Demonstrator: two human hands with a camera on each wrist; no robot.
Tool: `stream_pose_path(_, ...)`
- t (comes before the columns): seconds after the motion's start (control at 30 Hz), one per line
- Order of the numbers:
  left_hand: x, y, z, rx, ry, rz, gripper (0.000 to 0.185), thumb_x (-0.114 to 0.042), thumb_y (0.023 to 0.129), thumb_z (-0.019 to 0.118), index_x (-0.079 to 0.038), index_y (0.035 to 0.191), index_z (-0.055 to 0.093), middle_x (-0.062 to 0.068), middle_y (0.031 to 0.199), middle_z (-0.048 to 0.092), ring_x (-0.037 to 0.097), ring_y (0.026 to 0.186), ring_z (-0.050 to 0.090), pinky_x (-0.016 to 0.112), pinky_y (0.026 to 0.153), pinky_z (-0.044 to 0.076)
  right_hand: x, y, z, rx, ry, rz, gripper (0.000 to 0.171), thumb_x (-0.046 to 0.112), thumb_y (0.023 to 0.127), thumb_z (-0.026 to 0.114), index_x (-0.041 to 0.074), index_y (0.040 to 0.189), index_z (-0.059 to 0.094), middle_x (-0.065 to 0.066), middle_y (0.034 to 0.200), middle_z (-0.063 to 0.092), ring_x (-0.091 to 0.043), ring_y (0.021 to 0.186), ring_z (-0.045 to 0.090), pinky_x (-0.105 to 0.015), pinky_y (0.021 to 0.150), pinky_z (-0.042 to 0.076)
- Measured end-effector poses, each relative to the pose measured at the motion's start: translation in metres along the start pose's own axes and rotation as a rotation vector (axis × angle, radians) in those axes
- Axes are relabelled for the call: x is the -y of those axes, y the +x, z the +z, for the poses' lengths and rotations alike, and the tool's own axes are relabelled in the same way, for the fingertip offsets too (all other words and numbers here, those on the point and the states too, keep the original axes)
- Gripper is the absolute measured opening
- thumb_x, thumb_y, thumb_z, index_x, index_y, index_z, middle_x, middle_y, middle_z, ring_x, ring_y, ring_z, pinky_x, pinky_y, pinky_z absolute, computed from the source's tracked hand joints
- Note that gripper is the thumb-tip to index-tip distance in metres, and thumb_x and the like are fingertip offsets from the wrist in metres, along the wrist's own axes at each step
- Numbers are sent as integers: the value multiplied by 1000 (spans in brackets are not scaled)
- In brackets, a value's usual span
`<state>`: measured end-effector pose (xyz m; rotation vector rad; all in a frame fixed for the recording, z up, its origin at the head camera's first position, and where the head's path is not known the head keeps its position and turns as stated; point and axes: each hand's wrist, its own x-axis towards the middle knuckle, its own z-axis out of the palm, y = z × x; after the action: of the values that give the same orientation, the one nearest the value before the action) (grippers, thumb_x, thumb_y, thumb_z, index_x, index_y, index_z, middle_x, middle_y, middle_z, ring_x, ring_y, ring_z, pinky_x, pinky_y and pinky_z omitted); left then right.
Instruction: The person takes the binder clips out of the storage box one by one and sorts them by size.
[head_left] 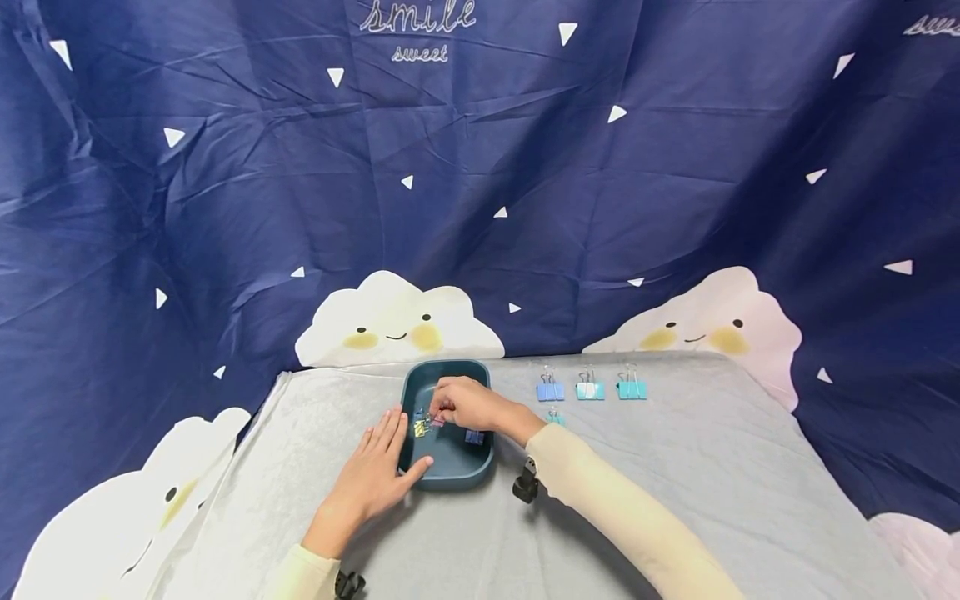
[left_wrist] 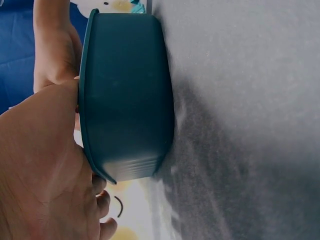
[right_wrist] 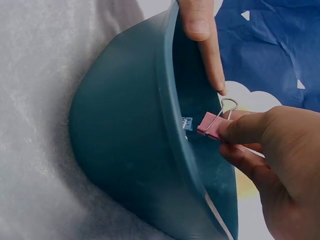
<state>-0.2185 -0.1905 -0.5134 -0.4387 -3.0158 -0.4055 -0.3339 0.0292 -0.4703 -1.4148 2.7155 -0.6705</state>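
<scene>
A dark teal plastic bin (head_left: 454, 482) stands on the grey cloth, and several binder clips are inside it. My right hand (head_left: 480, 406) reaches in over the right side, pinching a pink binder clip (right_wrist: 211, 126) between thumb and fingers. Close to that clip in the bin is a yellow patterned binder clip (head_left: 420, 428); a small blue clip (right_wrist: 187, 123) shows behind the rim in the right wrist view. Toward the bin's right wall lies a dark blue binder clip (head_left: 474, 437). My left hand (head_left: 372, 481) rests on the bin's left rim with fingers extended.
Right of the bin, a blue binder clip (head_left: 550, 392), a white-and-teal one (head_left: 590, 391) and a teal one (head_left: 632, 390) form a row. A smaller teal clip (head_left: 554, 418) sits in front of the blue one. A navy curtain (head_left: 480, 242) hangs behind the cloth-covered table.
</scene>
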Motion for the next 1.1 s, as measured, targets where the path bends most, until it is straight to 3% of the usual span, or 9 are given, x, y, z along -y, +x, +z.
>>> stream_pose_path(0.33, -1, -1, -1, 4, -10, -5, 95, -67, 105, 49, 2, 167, 27, 17, 178, 19, 36, 166, 19, 59, 134, 21, 3, -12, -10, -78, 72, 13, 10, 6, 99, 74, 11, 104, 81, -1, 103, 76, -13, 93, 71, -26, 85, 60)
stream_pose_path(0.9, 1, -1, 2, -13, -4, -3, 96, -69, 105, 46, 1, 167, 27, 16, 178, 20, 36, 166, 21, 58, 134, 22, -7, -40, -36, -190, 141, 75, 6, 8, 95, 77, 13, 98, 78, 3, 92, 76, -5, 83, 66, -22, 77, 57)
stream_pose_path(1.1, 1, -1, 2, -17, -10, 0, 96, -69, 105, 47, 1, 167, 27, 17, 178, 20, 36, 166, 19, 58, 134, 22, -10, -54, -46, -235, 186, 100, 9, 6, 94, 76, 13, 98, 79, 2, 93, 77, -4, 84, 67, -30, 80, 62)
